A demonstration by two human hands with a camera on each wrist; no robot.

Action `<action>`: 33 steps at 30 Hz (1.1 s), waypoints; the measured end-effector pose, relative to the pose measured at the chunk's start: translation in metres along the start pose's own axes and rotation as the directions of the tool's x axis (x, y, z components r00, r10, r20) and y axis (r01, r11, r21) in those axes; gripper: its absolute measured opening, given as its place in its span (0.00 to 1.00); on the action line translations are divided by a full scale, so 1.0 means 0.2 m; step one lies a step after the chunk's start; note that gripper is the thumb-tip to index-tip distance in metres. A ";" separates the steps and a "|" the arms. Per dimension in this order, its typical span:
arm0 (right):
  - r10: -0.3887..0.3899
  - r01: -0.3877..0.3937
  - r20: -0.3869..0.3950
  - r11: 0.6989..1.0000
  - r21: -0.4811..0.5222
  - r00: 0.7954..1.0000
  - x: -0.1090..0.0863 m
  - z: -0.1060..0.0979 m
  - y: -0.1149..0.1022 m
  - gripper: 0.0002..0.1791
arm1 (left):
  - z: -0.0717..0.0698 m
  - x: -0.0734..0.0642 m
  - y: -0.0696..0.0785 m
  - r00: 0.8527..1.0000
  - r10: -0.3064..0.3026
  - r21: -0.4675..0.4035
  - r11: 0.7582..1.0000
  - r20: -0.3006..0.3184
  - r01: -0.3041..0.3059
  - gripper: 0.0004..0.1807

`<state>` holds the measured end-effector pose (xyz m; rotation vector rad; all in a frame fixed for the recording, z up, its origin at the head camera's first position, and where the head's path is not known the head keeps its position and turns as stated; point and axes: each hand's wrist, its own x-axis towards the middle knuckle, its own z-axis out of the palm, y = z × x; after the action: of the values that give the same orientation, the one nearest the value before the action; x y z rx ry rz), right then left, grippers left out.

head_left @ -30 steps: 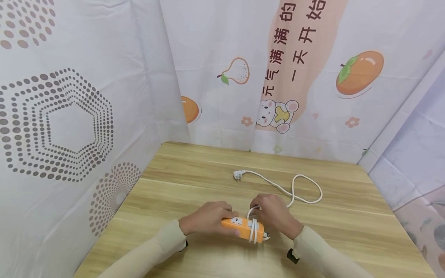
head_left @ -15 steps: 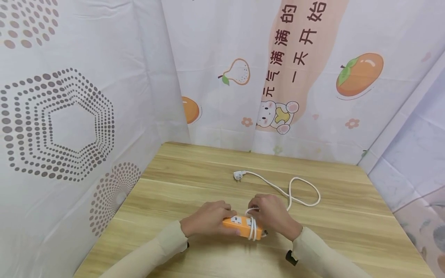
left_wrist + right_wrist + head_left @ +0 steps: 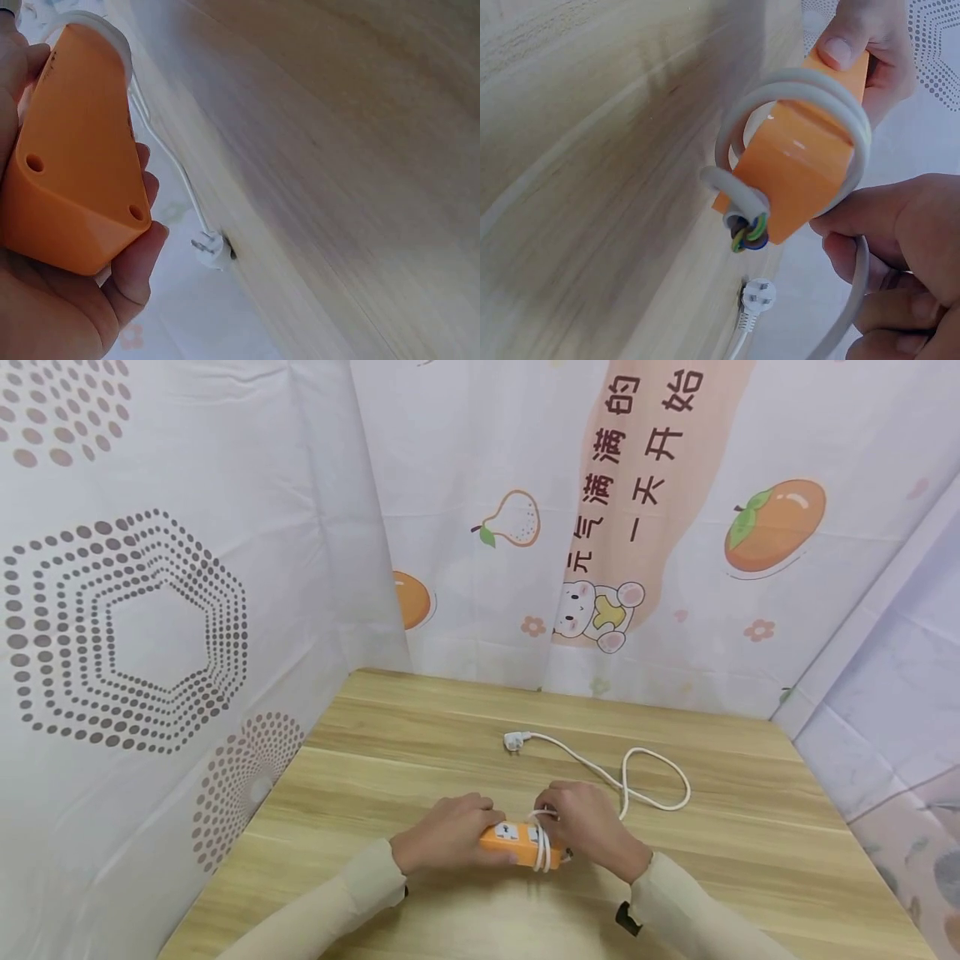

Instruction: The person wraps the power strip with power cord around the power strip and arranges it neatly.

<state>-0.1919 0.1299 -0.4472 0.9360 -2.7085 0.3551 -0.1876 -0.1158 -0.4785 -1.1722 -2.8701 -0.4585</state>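
Resting just above the near part of the table (image 3: 420,727), an orange power strip (image 3: 517,843) is held between the person's two hands. Its socket face points up in the head view, and white cord (image 3: 542,847) is wound in a few turns around its right end. In the right wrist view those loops (image 3: 832,112) circle the orange body, and the stub where the cord leaves the strip shows bare coloured wires (image 3: 748,232).

The left hand (image 3: 450,833) grips the left end of the strip, with fingers curled over the top and the thumb along the near side; the left wrist view shows the orange end (image 3: 71,165) cupped in the palm, fingers wrapped under it. The right hand (image 3: 588,822) sits at the wound end, its fingers closed around the cord just beside the loops; the right wrist view shows the cord running down through its curled fingers (image 3: 900,247).

From the right hand the loose cord runs away across the table, crosses itself in one open loop (image 3: 656,777) to the right, then trails left to the white plug (image 3: 514,740), which lies flat on the wood well apart from the strip.

Cream sleeves (image 3: 352,893) cover both forearms. Printed white curtains (image 3: 150,568) enclose the table on the left, back and right, with grey dot patterns on the left panel and fruit, a cartoon bear and Chinese characters on the back panel.
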 end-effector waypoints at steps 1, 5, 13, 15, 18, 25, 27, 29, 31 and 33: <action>0.007 -0.007 0.005 1.000 0.001 1.000 0.00 -0.01 0.00 0.03 | 0.00 0.00 0.00 1.000 -0.012 0.003 1.000 -0.003 0.012 0.32; 0.021 -0.021 -0.004 1.000 -0.016 1.000 0.02 -0.04 -0.01 0.04 | -0.01 0.00 0.00 0.999 -0.047 0.026 0.999 -0.015 0.047 0.31; 0.036 -0.036 0.007 0.999 0.006 0.999 0.03 -0.06 -0.02 0.04 | -0.01 -0.01 -0.01 0.998 -0.068 0.031 0.997 0.003 0.068 0.32; 0.031 -0.031 0.005 0.999 0.006 1.000 0.03 -0.06 -0.02 0.04 | -0.01 -0.01 -0.01 0.998 -0.066 0.033 0.997 0.003 0.065 0.32; 0.023 -0.023 -0.002 1.000 0.006 1.000 0.02 -0.06 -0.02 0.04 | -0.01 -0.01 -0.01 0.998 -0.068 0.025 0.997 -0.006 0.068 0.32; 0.030 -0.030 0.014 0.999 0.023 0.999 0.03 -0.08 -0.03 0.05 | 0.00 -0.01 0.00 0.995 -0.096 -0.006 0.995 -0.021 0.096 0.31; 0.032 -0.032 0.019 0.999 0.025 0.999 0.03 -0.08 -0.03 0.05 | 0.00 -0.01 0.00 0.994 -0.105 0.000 0.994 -0.022 0.105 0.32; 0.033 -0.034 0.021 0.999 0.025 0.999 0.03 -0.08 -0.03 0.06 | 0.00 -0.01 0.00 0.993 -0.110 0.007 0.994 -0.029 0.111 0.31; 0.034 -0.034 0.020 0.999 0.024 0.999 0.03 -0.09 -0.04 0.06 | 0.00 -0.01 0.00 0.993 -0.117 0.004 0.993 -0.035 0.117 0.31; 0.028 -0.028 0.017 0.999 0.020 0.999 0.03 -0.09 -0.04 0.05 | 0.00 -0.01 0.00 0.991 -0.124 0.002 0.992 -0.040 0.124 0.30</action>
<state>-0.1889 0.1257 -0.4274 0.9114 -2.7405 0.3832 -0.1860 -0.1166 -0.4791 -0.9759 -2.9190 -0.4724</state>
